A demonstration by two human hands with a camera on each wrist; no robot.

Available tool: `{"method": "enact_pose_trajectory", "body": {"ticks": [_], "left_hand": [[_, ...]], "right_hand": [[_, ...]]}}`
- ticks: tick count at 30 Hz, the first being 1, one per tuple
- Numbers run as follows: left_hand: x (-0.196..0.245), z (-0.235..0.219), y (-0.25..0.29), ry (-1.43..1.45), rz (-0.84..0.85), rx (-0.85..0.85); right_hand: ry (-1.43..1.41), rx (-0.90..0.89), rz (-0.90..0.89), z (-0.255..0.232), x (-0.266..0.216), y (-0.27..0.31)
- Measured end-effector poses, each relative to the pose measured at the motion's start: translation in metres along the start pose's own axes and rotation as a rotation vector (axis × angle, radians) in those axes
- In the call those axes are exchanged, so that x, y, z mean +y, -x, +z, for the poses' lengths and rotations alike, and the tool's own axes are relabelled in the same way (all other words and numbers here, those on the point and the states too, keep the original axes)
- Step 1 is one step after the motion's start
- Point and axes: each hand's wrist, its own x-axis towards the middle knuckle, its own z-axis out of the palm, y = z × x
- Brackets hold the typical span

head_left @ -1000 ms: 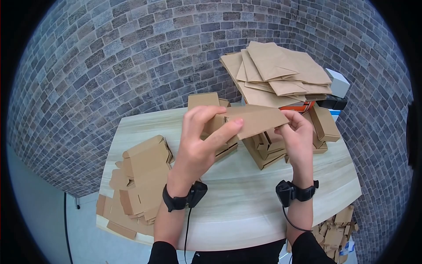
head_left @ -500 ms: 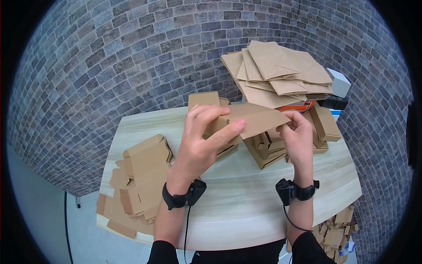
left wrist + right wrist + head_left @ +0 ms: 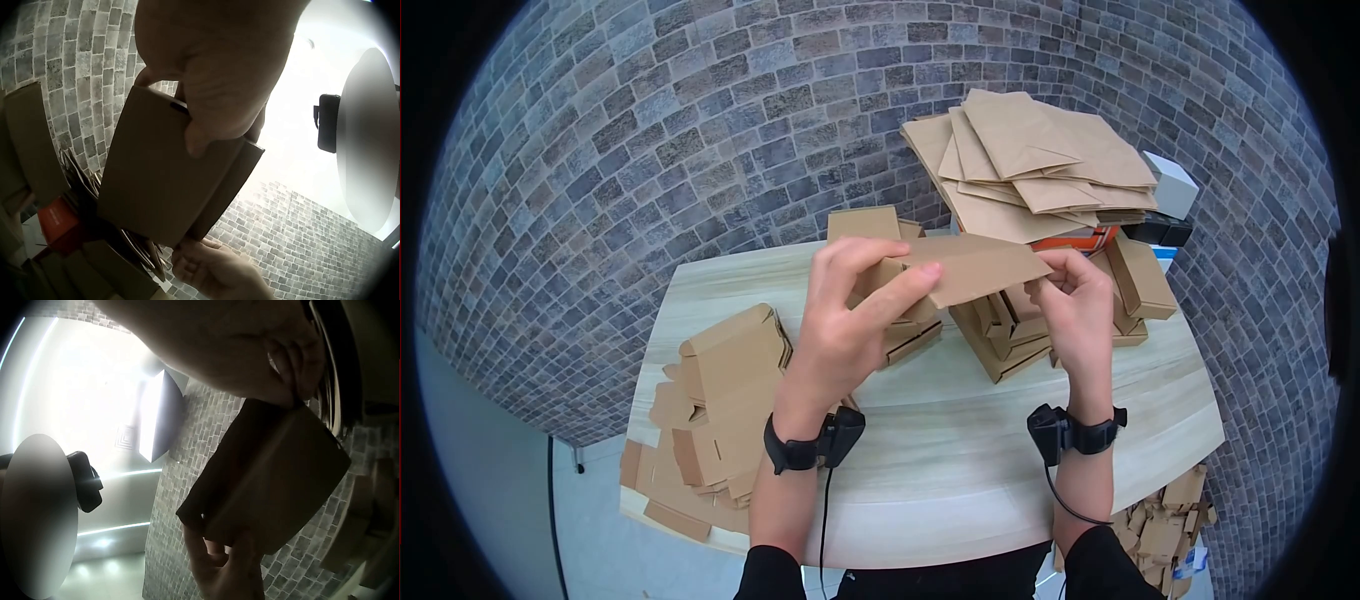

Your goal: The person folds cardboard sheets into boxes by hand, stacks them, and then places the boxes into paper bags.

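Note:
Both hands hold a brown cardboard piece [image 3: 980,265] in the air above the table; it is folded along one side. The left hand [image 3: 840,315] grips its left end, thumb on the near face and fingers behind. At the right corner, the right hand [image 3: 1076,310] pinches the edge between thumb and fingers. In the left wrist view the left thumb lies on the broad panel of the cardboard [image 3: 162,169], beside a narrower folded flap. The right wrist view shows the same cardboard [image 3: 281,475], dark, between the two hands.
Flat cardboard blanks [image 3: 735,390] lie at the table's left. Folded boxes [image 3: 1140,280] stand behind and right of the hands. Brown paper bags [image 3: 1040,160] are stacked at the back right, beside a white box [image 3: 1170,187]. More cardboard [image 3: 1165,530] lies on the floor at the right.
The left hand and the cardboard have shifted slightly to the left. The right hand has barely moved, and both hands keep their hold.

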Motion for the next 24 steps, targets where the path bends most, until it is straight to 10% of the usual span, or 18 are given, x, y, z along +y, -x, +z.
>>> {"method": "enact_pose_trajectory", "body": {"ticks": [24], "left_hand": [[0.000,-0.022,0.007,0.641,-0.441,0.074]], "right_hand": [[0.084,-0.264,-0.476,-0.006,-0.024,0.006]]}}
